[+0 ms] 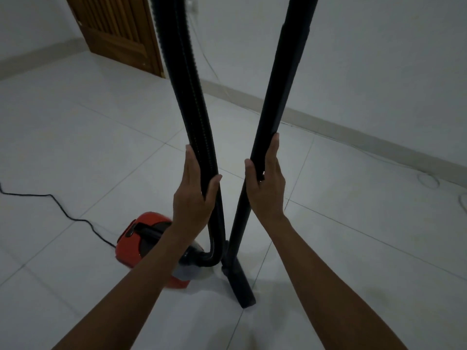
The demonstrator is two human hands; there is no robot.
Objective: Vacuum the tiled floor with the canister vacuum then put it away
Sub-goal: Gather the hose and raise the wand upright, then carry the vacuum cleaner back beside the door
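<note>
A red canister vacuum (137, 239) sits on the white tiled floor (75, 137), partly hidden by my left forearm. Its black ribbed hose (187, 92) rises from the canister's front and runs up out of the frame. My left hand (194, 195) holds the hose, thumb on one side and fingers on the other. To its right the rigid black wand (283, 84) stands almost upright, with its floor head (238, 284) on the tiles. My right hand (266, 183) grips the wand at mid-height.
A black power cord (63, 210) snakes from the canister to the left edge. A wooden door (118, 31) stands at the back left. A thin wire (379, 157) lies along the skirting on the right and loops near the wall.
</note>
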